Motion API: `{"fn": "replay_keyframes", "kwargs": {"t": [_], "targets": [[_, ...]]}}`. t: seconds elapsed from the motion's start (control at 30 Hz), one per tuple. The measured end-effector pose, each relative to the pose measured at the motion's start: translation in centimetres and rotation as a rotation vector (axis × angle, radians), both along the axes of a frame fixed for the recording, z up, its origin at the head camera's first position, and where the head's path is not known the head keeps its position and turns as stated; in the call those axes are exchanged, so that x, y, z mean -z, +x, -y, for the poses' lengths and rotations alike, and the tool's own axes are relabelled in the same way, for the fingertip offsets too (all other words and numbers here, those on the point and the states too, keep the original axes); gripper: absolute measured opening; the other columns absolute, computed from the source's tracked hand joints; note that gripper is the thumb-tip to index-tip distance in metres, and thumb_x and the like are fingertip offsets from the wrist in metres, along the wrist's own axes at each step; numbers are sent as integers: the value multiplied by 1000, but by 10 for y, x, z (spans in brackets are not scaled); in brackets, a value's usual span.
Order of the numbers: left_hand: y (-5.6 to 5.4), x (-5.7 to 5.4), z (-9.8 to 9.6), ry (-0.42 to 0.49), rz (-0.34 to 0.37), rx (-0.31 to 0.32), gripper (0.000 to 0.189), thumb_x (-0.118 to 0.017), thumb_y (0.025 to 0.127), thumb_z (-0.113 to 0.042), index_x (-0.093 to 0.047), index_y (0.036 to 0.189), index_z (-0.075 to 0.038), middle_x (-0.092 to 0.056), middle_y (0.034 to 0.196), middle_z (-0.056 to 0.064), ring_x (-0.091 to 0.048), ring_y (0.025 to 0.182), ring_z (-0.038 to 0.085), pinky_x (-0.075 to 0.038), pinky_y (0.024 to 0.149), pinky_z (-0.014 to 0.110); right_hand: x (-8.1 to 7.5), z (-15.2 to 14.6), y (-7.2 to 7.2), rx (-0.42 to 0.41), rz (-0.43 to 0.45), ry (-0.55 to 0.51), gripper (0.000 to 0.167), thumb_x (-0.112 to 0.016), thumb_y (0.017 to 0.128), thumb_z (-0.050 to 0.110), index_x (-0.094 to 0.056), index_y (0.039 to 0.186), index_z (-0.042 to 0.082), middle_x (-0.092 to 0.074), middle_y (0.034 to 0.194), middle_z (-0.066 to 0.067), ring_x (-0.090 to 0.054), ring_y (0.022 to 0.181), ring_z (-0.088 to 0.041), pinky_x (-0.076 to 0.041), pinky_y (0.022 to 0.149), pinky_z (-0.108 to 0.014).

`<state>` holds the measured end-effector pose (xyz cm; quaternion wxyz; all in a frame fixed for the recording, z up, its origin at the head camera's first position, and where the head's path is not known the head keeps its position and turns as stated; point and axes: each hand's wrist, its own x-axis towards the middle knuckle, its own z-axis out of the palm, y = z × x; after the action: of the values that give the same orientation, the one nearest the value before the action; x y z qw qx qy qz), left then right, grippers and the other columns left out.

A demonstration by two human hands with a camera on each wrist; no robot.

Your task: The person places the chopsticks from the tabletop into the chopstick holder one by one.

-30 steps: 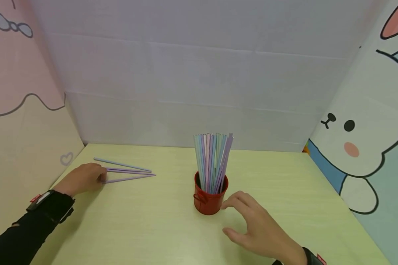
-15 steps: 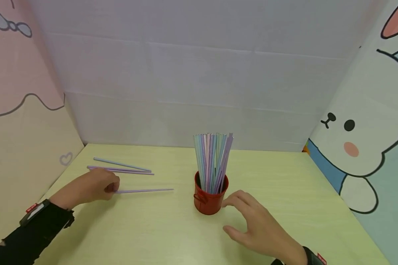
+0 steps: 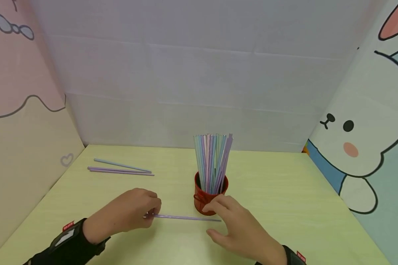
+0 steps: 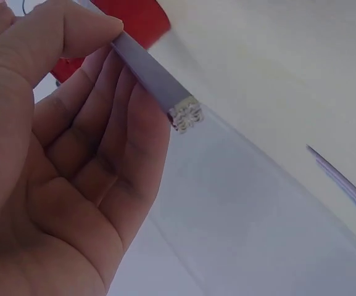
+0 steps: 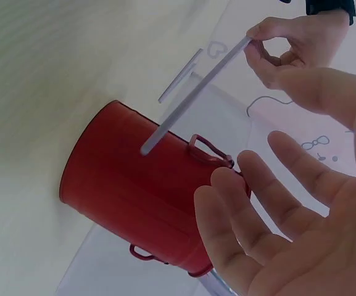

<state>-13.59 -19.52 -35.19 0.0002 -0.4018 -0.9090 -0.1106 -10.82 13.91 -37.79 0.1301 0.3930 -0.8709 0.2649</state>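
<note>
My left hand [image 3: 132,209] pinches a purple chopstick [image 3: 189,218] by its thick end, between thumb and fingers. In the left wrist view, a patterned metallic-looking cap sits on the square end of this chopstick [image 4: 150,71]. Its thin tip points right, passing in front of a small red pail [image 3: 203,201] with side handles. Several pastel chopsticks [image 3: 213,162] stand upright in that pail. My right hand [image 3: 238,228] holds nothing, its fingers loosely bent at the pail's near right side. Whether its fingertips touch the pail [image 5: 134,179], I cannot tell.
At the left of the pale yellow table [image 3: 278,184] lie a blue chopstick [image 3: 122,164] and a few purple chopsticks [image 3: 119,170] close together. A white wall [image 3: 199,81] rises behind, with cartoon-printed panels at both sides.
My left hand has drawn one purple chopstick away from the others and carried it right and nearer, in front of the pail. The right hand has shifted slightly left.
</note>
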Motion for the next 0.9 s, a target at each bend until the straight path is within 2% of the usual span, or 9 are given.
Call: {"fn": "replay_keyframes", "kwargs": {"t": [0.13,0.3,0.43,0.6,0.73,0.83,0.9], "targets": [[5,-1,-32,12,30,11,31,-82,79,1,-61,76,-22,-47,72,-16,-41,66,0,-40,61,18,2,11,-1,-10,-8,13,39,-92,82,19,-70,115,20,-63,109,9,-59,100,-5,-59,88,-27],[6,0,-63,60,-4,44,30,-82,78,1,-61,74,-20,-47,70,-15,-40,64,1,-39,60,17,2,20,-1,11,13,65,29,-90,84,18,-73,107,17,-66,104,7,-58,92,-7,-58,84,-26],[7,2,-80,99,-31,43,29,-81,77,1,-60,74,-19,-45,69,-14,-38,63,1,-35,58,16,1,23,-1,34,-1,86,21,-89,85,14,-74,99,17,-66,97,7,-58,90,-7,-57,81,-25],[8,5,-91,154,-54,54,32,-77,75,5,-56,72,-18,-43,70,-14,-36,64,1,-31,57,16,2,21,-3,46,-11,98,18,-89,85,11,-74,93,18,-65,93,9,-59,88,-6,-57,79,-23],[7,5,-95,166,-35,61,27,-79,78,3,-61,74,-17,-52,73,-13,-40,65,0,-35,59,14,0,18,-6,34,-25,103,18,-91,84,10,-75,88,18,-67,89,10,-59,84,-6,-56,76,-23],[5,2,-91,204,17,50,15,-84,85,-8,-72,87,-17,-65,84,-13,-51,71,-2,-44,64,13,-5,12,-9,8,-32,109,18,-92,82,9,-77,88,18,-70,89,11,-61,86,-8,-58,77,-25],[1,-1,-86,259,41,28,14,-86,90,-19,-76,99,-17,-70,93,-12,-58,77,-1,-51,68,15,-12,6,-11,-9,-1,111,16,-92,83,9,-79,90,17,-72,91,11,-63,88,-8,-59,79,-26]]}}
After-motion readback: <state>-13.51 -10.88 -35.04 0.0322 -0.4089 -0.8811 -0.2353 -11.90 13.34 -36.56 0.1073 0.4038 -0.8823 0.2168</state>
